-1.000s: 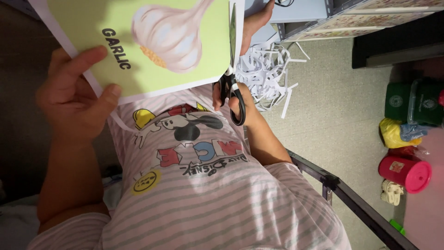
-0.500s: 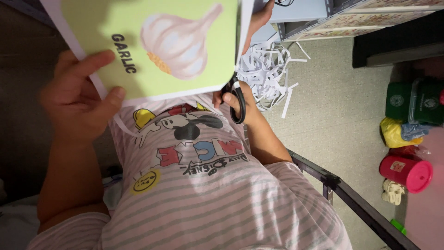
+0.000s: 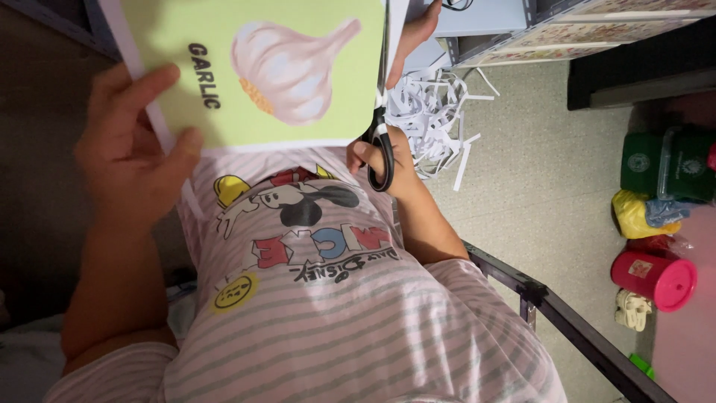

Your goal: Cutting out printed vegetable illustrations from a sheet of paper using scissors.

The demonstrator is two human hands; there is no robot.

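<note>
Up near the top of the head view, I see a light green paper card printed with a garlic bulb (image 3: 253, 67), held over the chest of a pink striped shirt (image 3: 328, 313). My worry is the cut line: black-handled scissors (image 3: 380, 142) run along the card's right edge, and if the sheet sags or twists, I judge the blades could wander into the green print or tear the white margin. The fingertips of another hand (image 3: 410, 33) sit just beside the blade at the top edge, so a quick snip could catch them. The left hand (image 3: 130, 149) pinches the card's left white border, thumb across the front and fingers curled behind, a firm but narrow hold. The right hand (image 3: 388, 164) is threaded through the scissor loops, fingers closed around them; I cannot tell how far the blades are parted. White paper strips (image 3: 432, 112) lie heaped on the floor below.
</note>
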